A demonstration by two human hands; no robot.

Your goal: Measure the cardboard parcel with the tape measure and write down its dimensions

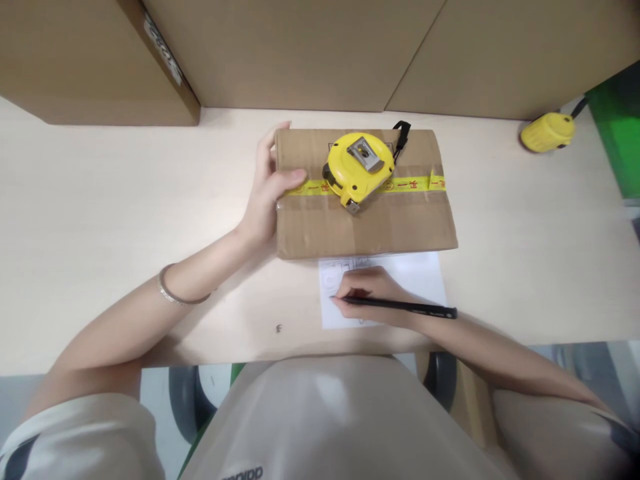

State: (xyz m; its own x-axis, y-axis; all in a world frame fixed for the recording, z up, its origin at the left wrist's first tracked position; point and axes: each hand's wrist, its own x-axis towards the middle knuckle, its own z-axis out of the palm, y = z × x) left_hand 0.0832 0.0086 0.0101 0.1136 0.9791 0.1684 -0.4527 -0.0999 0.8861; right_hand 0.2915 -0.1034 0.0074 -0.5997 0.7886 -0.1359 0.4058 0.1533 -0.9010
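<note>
My left hand [267, 193] grips the left end of a cardboard box [320, 230], its thumb on top beside a strip of yellow printed tape [415, 183]. On the box lies a yellow tape measure [357, 167] with a metal clip and a black wrist strap. My right hand [373, 290] is closed around a black pen [400, 305], whose tip meets a white sheet of paper [420, 277]. Drawn lines show on the sheet near the box, whose front edge sits over the paper's far side. Part of the paper is hidden under my right hand.
Large cardboard boxes [300, 53] stand along the back of the pale table [150, 180], and another carton [100, 67] is at the left. A second yellow tape measure [547, 132] lies at the far right, near something green [617, 140]. The table's front edge runs close to my body.
</note>
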